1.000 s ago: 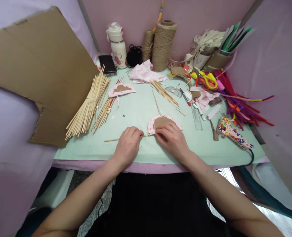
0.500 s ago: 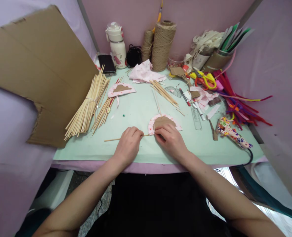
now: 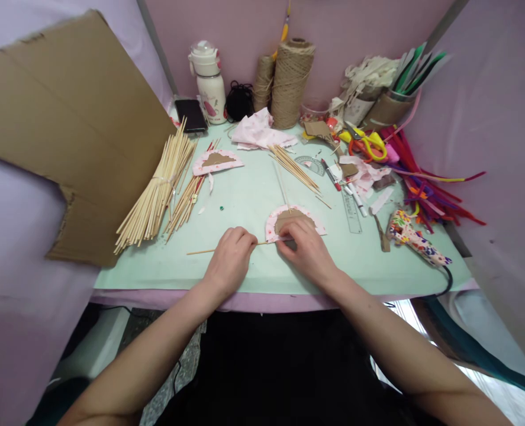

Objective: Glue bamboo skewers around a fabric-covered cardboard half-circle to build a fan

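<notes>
— Any writing readable, far left onward?
— None legible: plain cardboard sheet [image 3: 62, 118] leaning at left, bottle [image 3: 209, 83] at back with a pink print, too small to read.
— Counts?
— One big skewer bundle [image 3: 155, 186], a smaller loose bunch beside it, two twine spools [image 3: 291, 83], two fabric-edged half-discs: a spare [image 3: 218, 161] near the bundle, another [image 3: 294, 218] at centre front.
— Hands?
— Left hand [image 3: 230, 260] curled shut, pinching a single skewer [image 3: 200, 251] lying flat toward the near table edge [image 3: 164, 278]. Right hand [image 3: 306, 251] pressed on the centre half-disc's lower edge, fingers bent; cannot tell whether gripping or only pressing.
— Room?
— Open green mat left of the left hand and right of the right hand, up to the glue gun [image 3: 415, 239]. Crowded back right: scissors [image 3: 369, 142], ruler [image 3: 352, 212], pipe cleaners [image 3: 426, 189].
</notes>
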{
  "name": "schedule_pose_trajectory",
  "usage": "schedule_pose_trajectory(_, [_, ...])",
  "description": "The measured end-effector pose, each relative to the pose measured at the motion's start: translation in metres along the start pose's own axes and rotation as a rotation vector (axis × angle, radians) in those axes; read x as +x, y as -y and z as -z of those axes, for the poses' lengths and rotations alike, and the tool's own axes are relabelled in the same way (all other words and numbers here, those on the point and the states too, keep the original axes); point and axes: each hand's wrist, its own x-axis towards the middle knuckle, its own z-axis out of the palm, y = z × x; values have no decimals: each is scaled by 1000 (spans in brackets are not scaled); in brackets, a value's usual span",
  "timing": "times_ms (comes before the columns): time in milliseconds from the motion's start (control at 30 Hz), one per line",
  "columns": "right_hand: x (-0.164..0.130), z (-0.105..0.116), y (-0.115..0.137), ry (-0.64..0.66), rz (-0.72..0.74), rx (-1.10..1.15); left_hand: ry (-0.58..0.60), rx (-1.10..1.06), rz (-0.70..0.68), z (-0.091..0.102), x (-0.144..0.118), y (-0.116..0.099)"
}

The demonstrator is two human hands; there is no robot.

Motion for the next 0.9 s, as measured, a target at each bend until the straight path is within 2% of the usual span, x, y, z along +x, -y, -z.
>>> schedule_pose_trajectory(733, [0, -2, 1, 0, -34, 59, 73, -6, 28, 0, 5, 1])
schedule_pose_trajectory(900, [-1, -1, 2, -15, -10, 38, 54, -14, 16, -2, 5, 2])
